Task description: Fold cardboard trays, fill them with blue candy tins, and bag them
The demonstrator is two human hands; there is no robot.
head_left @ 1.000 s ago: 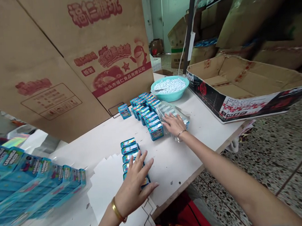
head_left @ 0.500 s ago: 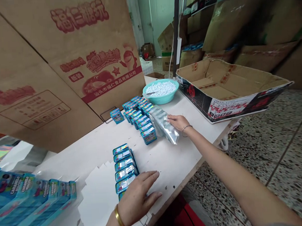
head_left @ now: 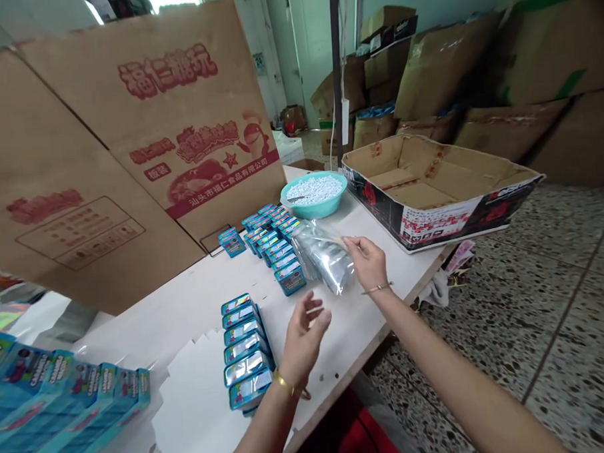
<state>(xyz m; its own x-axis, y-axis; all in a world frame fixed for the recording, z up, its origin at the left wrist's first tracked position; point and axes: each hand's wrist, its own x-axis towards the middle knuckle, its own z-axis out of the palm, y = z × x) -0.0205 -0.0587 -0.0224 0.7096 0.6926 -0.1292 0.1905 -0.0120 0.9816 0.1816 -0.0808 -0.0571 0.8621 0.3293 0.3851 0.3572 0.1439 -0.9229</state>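
Observation:
My right hand (head_left: 370, 263) pinches the near edge of a clear plastic bag (head_left: 331, 260), which lies on more clear film on the white table (head_left: 332, 349). My left hand (head_left: 304, 336) is raised over the table with its fingers apart and loosely bent, holding nothing. To its left runs a row of small blue candy boxes (head_left: 245, 352) with shiny tops. Several more blue boxes (head_left: 277, 247) stand close together just left of the bags, and a short stack of them (head_left: 231, 243) sits apart.
A turquoise bowl (head_left: 317, 209) of small white pieces stands at the back. Right of it is an open shallow carton (head_left: 432, 227). A large brown carton (head_left: 154, 173) borders the left. White cards (head_left: 194, 391) and film-wrapped blue packs (head_left: 64, 397) lie at front left.
My right hand has gone from resting flat on the bags to pinching one at its edge and lifting it slightly. My left hand has left the row of boxes, moving up towards the bags.

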